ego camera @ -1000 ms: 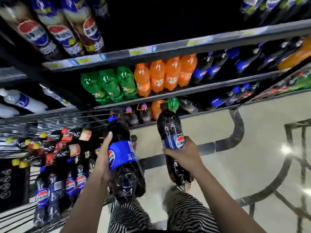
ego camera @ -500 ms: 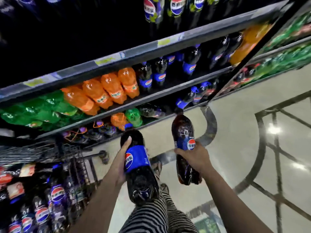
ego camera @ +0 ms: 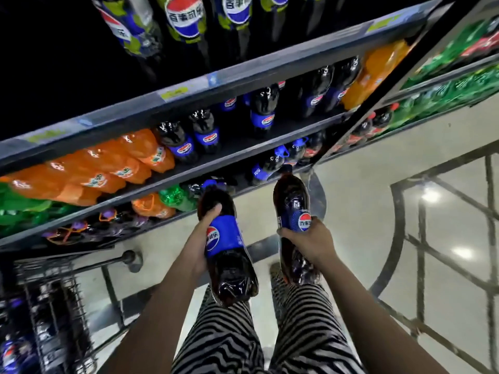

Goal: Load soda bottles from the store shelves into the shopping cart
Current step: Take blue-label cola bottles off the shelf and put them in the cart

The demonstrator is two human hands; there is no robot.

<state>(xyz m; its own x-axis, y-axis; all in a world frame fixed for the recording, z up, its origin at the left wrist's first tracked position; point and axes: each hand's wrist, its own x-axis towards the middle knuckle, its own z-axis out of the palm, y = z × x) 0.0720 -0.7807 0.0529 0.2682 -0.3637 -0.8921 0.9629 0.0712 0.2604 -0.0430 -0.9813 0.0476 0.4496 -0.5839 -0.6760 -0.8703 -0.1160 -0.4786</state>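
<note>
Holding two cola bottles, one per hand, both clear of the shelves and neither in the cart yet.

- Left hand: fingers wrapped round the blue label of the left bottle, thumb up on the shoulder. Cap points toward the shelf.
- Right hand: fingers curled round the label band of the right bottle, gripping from above.
- Both bottles hang over the pale floor, in front of the striped trousers.
- Shopping cart sits at the lower left edge of view (blurred; more cola bottles lie in it), well apart from both hands.

Against a second ago: the view has swung right, so the cart has slid from beside the left bottle out to the corner. The grips have not altered.

Reading: the load is pending. Both bottles need carrying back left and down into the basket.
</note>
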